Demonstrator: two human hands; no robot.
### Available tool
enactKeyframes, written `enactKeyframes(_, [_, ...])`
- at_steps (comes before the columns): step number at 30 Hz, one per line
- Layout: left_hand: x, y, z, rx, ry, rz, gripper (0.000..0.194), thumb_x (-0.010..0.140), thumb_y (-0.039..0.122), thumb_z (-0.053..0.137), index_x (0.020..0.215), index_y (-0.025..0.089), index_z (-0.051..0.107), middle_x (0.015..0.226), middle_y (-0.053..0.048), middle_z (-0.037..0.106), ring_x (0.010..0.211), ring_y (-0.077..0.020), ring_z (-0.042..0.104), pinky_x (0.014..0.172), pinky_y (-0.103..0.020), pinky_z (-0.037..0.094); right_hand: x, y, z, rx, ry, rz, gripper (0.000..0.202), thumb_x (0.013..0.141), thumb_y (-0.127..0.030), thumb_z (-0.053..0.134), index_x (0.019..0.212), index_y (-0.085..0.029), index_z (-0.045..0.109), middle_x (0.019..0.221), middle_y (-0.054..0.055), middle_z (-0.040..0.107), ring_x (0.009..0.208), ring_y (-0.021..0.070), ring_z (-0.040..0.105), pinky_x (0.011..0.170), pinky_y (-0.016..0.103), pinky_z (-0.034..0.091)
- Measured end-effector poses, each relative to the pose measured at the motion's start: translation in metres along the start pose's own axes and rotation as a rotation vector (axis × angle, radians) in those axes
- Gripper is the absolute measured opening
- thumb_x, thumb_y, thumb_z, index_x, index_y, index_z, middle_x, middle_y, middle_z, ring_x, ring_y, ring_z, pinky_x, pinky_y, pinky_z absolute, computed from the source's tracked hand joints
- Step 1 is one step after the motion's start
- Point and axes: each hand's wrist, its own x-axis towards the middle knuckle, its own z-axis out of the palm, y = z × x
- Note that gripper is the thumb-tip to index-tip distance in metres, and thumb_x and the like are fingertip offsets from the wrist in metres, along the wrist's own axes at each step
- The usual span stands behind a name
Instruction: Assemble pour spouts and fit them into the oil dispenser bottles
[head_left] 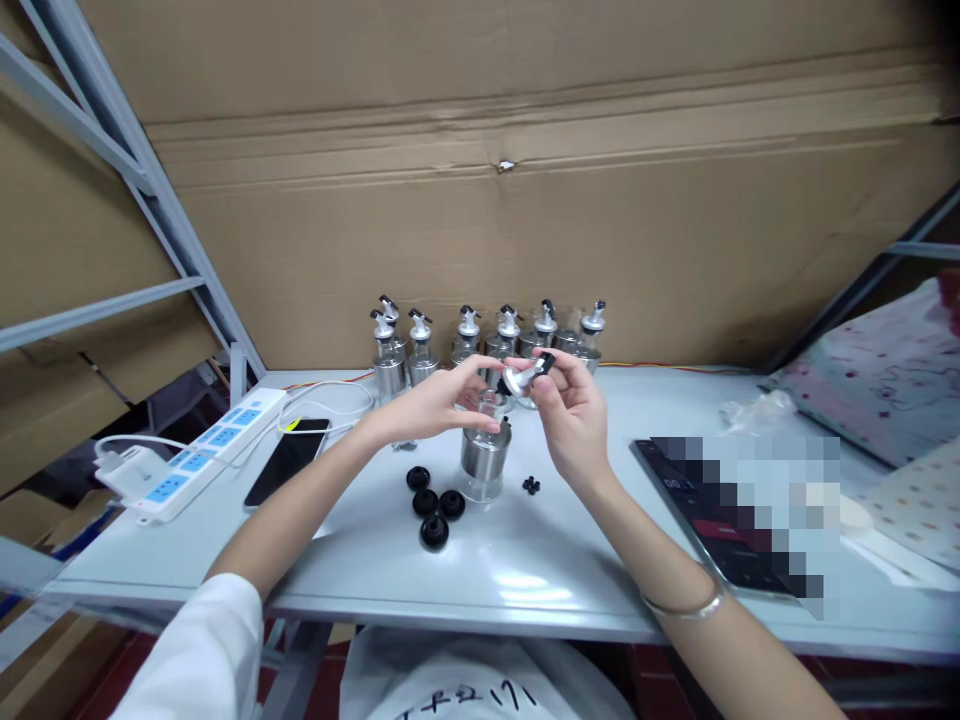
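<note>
My right hand pinches a silver pourer spout with a black flip lid, holding it tilted above the table. Below it, a glass bottle with a steel band stands upright. My left hand curves around the bottle's neck area with thumb and index finger apart. The thumb lies in front of the bottle's shoulder, and the index fingertip reaches close to the spout; contact is unclear. Several black round stoppers lie left of the bottle. To its right is a small cluster of tiny black pieces.
Several bottles with pourers fitted line the back by a cardboard wall. At left lie a power strip, white cable and phone. A tablet, partly pixelated, lies right, with a patterned bag beyond.
</note>
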Motion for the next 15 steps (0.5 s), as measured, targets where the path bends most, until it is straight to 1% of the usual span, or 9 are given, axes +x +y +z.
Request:
enactKeyframes(2, [-0.0005,0.0012,-0.0011,0.043,-0.037,0.011,0.051,0.08,0.028,0.066,0.124,0.021,0.044,0.094,-0.004,0.065,0.09,-0.0166,0.061,0.079,-0.031,0.046,-0.0012,-0.0012,0.0018,-0.034,-0.028,-0.007,0.039,0.077,-0.051,0.065,0.107,-0.029,0.053,0.096,0.005,0.073,0.091,0.0218,0.068,0.08,0.037,0.053])
enactKeyframes(5, [-0.0008,0.0037,-0.0021,0.118,-0.05,0.009,0.039,0.081,0.026,0.064,0.118,0.019,0.051,0.088,-0.001,0.066,0.083,-0.0149,0.062,0.075,-0.029,0.046,-0.0026,-0.0006,0.0011,-0.101,-0.077,-0.054,0.039,0.079,-0.05,0.063,0.111,-0.03,0.053,0.096,0.004,0.072,0.092,0.0223,0.068,0.081,0.038,0.053])
enactKeyframes(9, [-0.0005,0.0034,-0.0016,0.13,-0.023,0.034,0.049,0.08,0.026,0.065,0.125,0.02,0.046,0.091,-0.002,0.066,0.086,-0.0157,0.062,0.075,-0.029,0.046,-0.0025,0.0018,-0.0005,-0.264,-0.123,-0.167,0.036,0.084,-0.041,0.06,0.118,-0.033,0.055,0.101,0.002,0.071,0.095,0.0218,0.067,0.087,0.039,0.051])
enactKeyframes(12, [-0.0003,0.0014,-0.0008,0.128,-0.009,0.024,0.051,0.079,0.027,0.066,0.124,0.018,0.044,0.094,-0.004,0.066,0.088,-0.0172,0.063,0.077,-0.03,0.046,-0.0018,0.002,0.0007,-0.364,-0.125,-0.175,0.037,0.085,-0.04,0.058,0.122,-0.035,0.054,0.102,0.002,0.071,0.096,0.0226,0.067,0.088,0.04,0.051])
enactKeyframes(15, [-0.0006,0.0012,-0.0005,0.071,-0.012,0.026,0.056,0.079,0.028,0.066,0.127,0.017,0.039,0.095,-0.006,0.066,0.089,-0.0181,0.064,0.078,-0.031,0.047,-0.0019,0.0025,0.0016,-0.421,-0.129,-0.198,0.039,0.084,-0.039,0.06,0.122,-0.034,0.054,0.107,0.002,0.07,0.102,0.0239,0.065,0.087,0.039,0.052])
